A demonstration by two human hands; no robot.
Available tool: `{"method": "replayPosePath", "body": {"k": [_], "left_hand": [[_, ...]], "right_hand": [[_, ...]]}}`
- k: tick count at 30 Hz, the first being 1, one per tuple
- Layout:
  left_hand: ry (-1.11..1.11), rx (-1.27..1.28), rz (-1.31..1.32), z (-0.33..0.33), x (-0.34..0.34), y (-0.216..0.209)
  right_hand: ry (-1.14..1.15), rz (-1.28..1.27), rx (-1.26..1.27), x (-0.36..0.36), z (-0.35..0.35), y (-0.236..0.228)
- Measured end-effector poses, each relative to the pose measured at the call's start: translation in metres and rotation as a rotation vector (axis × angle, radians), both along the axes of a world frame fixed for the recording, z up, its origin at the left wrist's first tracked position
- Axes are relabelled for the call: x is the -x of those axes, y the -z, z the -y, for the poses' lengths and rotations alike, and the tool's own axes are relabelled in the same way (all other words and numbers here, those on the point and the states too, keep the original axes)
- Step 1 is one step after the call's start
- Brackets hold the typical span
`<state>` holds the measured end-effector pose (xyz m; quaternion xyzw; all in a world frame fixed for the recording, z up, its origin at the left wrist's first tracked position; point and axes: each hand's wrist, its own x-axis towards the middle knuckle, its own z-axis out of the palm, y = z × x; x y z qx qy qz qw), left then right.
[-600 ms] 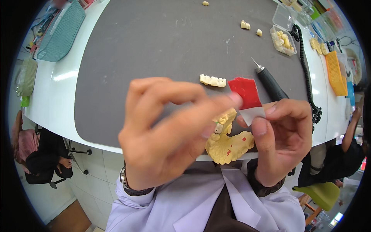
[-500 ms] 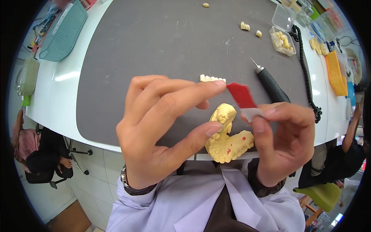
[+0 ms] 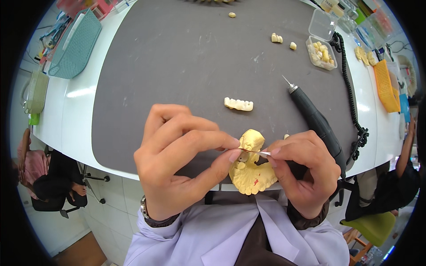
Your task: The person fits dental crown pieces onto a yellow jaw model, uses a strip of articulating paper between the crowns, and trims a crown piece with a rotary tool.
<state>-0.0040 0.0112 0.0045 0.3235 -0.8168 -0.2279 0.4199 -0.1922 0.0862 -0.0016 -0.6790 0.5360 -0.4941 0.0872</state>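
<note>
A white surface [image 3: 60,117] carries a broad gray mat [image 3: 177,62]. At its far left stands a teal basket [image 3: 79,60], and at the far right an orange basket [image 3: 385,88]. The left hand [image 3: 171,162] and right hand [image 3: 310,164] face each other over the mat's near edge. A black drill [image 3: 316,116] lies just beyond the right hand, its thin tip pointing away to the left. Below and between the hands is a yellow tooth model [image 3: 257,177], with red marks [image 3: 256,182] on it. Farther off, near the drill's coiled cord [image 3: 350,93], sits a clear box [image 3: 323,66] of teeth, lid up. A joined row of white teeth [image 3: 238,104] lies beyond the model. A red-and-white strip [image 3: 254,151], seen nearly edge-on, stretches above the model: the left thumb and forefinger pinch its red end, the right ones its white end; whether it touches the model, I cannot tell. The remaining left fingers fan loosely; the remaining right ones curl in. Smallest is a single tooth [image 3: 293,45], near the box.
</note>
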Motion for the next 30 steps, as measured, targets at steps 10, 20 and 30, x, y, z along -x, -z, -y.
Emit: {"method": "replayPosePath", "body": {"k": [10, 20, 30], "left_hand": [[0.008, 0.000, -0.002, -0.001, -0.001, -0.001], [0.080, -0.069, -0.135, 0.002, -0.005, 0.001], [-0.051, 0.296, -0.039, -0.007, -0.004, -0.002]], "right_hand": [[0.005, 0.001, -0.014, -0.001, -0.002, -0.003], [-0.009, 0.315, 0.101, -0.004, -0.003, 0.003], [-0.059, -0.027, 0.117, -0.007, 0.011, -0.026]]}}
